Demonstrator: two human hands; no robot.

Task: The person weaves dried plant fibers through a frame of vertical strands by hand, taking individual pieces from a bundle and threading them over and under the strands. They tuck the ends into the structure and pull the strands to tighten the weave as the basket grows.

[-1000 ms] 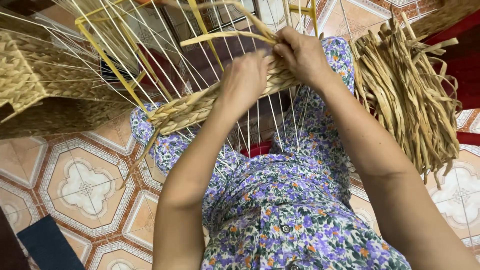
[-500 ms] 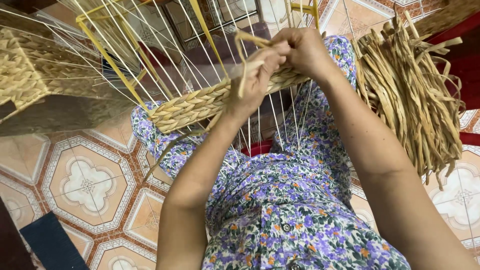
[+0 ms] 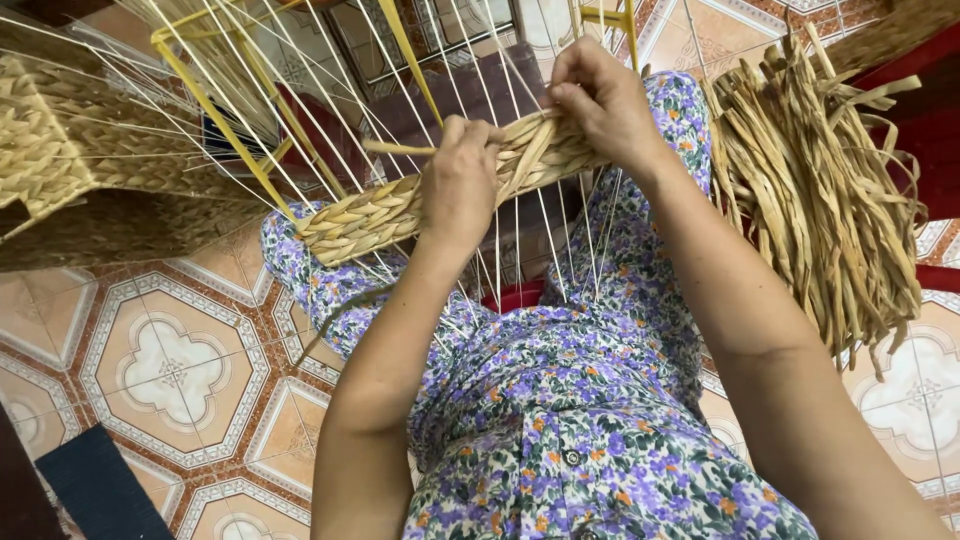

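we look down on a half-woven band (image 3: 380, 215) of flat straw strands, plaited across thin white upright wires (image 3: 520, 250) that rise from a yellow metal frame (image 3: 215, 120). the band runs slantwise from lower left to upper right, above the lap of the person, who wears a purple flowered dress (image 3: 560, 420).

the left hand (image 3: 460, 185) lies on the middle of the band, its fingers curled closed around the weave, and pinches a single loose straw strand (image 3: 400, 148) that sticks out level to the left. the right hand (image 3: 600, 100) sits at the upper right end of the band, fingers bent and closed on the straw there; we cannot tell exactly which strand they grip. the two hands are near each other but apart.

to the right, just beside the right forearm, hangs a thick bundle of loose dried straw (image 3: 820, 190). at the left edge we see part of a finished woven basket (image 3: 60, 150). beneath everything lies a patterned tile floor (image 3: 170, 370), with a dark blue mat (image 3: 95, 490) at the lower left corner.
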